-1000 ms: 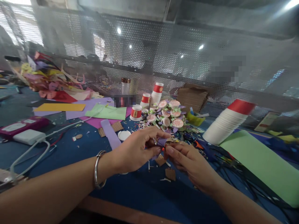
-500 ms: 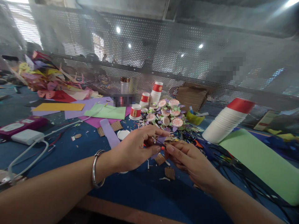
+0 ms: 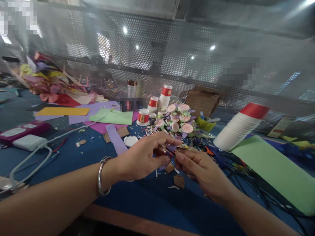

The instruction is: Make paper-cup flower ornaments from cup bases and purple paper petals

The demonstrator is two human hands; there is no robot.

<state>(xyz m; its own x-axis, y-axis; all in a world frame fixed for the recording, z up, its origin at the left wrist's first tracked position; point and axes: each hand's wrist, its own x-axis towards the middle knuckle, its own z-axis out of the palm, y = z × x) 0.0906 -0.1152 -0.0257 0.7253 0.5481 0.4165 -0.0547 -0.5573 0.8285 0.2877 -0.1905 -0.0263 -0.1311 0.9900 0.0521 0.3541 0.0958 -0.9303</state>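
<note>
- Small purple paper piece point(image 3: 172, 148): just below the frame's centre, between the hands, above the blue cloth-like worktop point(image 3: 157, 206)
- Left hand point(image 3: 145, 157): curled beside it; cannot tell whether gripping
- Right hand point(image 3: 200, 167): thumb and forefinger close together, any grip hidden
- Leaning red-and-white paper cup stack point(image 3: 236, 129): right of frame

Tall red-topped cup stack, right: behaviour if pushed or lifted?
Cup stack probably tips if pushed high: tall, narrow base. Likely light for its size: looks like paper cups. Red top cup may slide off if lifted alone: they appear merely nested.
</note>
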